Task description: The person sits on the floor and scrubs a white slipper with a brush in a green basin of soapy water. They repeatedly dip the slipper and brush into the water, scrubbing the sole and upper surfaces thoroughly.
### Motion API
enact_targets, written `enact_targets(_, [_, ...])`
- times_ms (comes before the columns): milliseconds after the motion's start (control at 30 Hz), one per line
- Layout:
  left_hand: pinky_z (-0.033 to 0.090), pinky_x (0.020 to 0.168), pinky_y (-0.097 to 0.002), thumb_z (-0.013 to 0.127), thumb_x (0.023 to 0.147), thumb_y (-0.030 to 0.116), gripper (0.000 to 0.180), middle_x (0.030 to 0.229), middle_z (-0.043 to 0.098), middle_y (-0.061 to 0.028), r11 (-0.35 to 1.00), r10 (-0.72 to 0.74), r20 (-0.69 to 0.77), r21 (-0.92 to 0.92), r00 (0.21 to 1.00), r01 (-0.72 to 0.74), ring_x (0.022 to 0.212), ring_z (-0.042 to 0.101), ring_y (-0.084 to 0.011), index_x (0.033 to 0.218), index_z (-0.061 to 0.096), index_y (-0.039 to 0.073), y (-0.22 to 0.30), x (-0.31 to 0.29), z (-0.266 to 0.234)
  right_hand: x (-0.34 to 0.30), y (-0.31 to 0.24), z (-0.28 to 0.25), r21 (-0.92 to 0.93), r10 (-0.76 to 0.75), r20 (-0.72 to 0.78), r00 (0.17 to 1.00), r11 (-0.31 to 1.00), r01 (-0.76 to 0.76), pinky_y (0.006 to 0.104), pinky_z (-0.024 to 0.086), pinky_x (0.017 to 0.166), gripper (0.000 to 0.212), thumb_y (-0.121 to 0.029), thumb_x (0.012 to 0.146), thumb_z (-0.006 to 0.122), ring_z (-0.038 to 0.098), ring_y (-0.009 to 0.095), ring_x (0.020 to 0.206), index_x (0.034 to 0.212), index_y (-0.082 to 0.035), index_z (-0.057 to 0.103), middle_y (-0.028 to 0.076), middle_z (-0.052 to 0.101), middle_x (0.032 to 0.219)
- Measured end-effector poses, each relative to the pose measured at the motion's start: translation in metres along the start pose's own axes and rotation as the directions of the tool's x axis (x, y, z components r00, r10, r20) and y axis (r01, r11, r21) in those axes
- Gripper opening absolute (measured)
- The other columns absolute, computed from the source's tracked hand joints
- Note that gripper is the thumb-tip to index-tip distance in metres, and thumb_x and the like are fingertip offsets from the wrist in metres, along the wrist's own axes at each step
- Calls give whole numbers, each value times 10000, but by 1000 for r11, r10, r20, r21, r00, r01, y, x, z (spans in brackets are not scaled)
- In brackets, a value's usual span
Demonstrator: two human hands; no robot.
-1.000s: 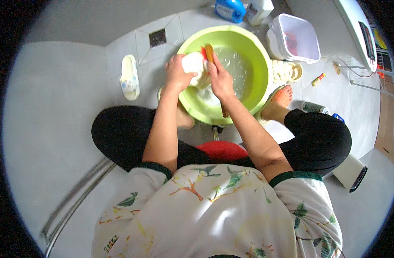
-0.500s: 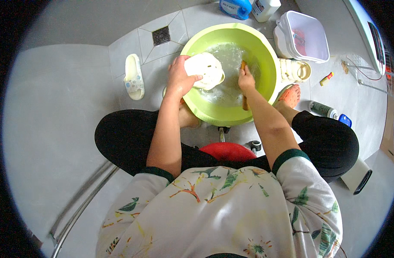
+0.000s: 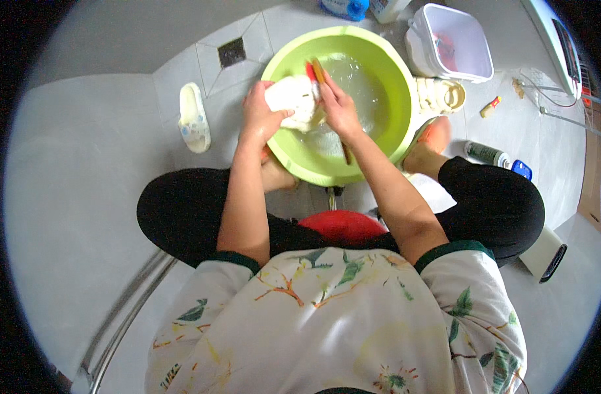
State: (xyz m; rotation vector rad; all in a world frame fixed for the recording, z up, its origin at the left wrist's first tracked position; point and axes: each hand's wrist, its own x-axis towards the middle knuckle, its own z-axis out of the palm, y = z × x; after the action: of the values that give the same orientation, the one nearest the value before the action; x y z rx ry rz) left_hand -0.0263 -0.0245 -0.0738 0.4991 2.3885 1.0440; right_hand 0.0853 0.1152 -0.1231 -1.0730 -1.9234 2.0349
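A lime-green basin with sudsy water stands on the floor before my legs. My left hand grips a cream-white sandal with small slots at the basin's left side, thumb across its near edge. Wrapped round a wooden-handled brush, my right hand is up against the sandal's right side. Red shows along the brush's far end, and the lower handle comes out below the hand. The sandal's underside is hidden.
A similar cream sandal lies right of the basin, below a white bucket. A patterned slipper and floor drain are at left. Bottles stand behind; a spray can lies right. A red stool seat is under me.
My right hand has lifted the brush from the water and moved it left onto the sandal. My left hand keeps its hold. The whole view has shifted slightly.
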Motion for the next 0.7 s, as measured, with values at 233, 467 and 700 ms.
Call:
enact_targets(233, [483, 894, -393, 811, 597, 4, 584, 1097, 593, -172, 1000, 13, 28, 1, 1000, -13, 1024, 576, -325, 1105, 523, 19, 12, 1, 0, 40, 71, -52, -682, 37, -61, 997, 728, -69, 482, 479, 889, 504, -499, 942, 377, 615, 416, 988, 1391, -275, 429, 245, 641, 1050])
enact_targets(467, [494, 873, -380, 784, 604, -37, 557, 1096, 602, -161, 1000, -14, 55, -24, 998, 15, 1011, 594, -284, 1088, 513, 9, 17, 0, 3, 46, 75, -66, -329, 290, 19, 957, 905, -268, 428, 519, 782, 480, -486, 963, 391, 652, 295, 858, 1363, -238, 488, 136, 670, 1057])
enact_targets(700, [511, 845, -354, 771, 610, -62, 545, 1097, 605, -145, 991, -78, 84, -100, 993, 86, 984, 607, -250, 1082, 509, 7, 17, 0, 3, 23, 61, -11, 43, -60, -29, 998, 997, 62, 319, 499, 787, 499, -413, 949, 494, 621, 199, 819, 1405, -215, 444, 115, 677, 887])
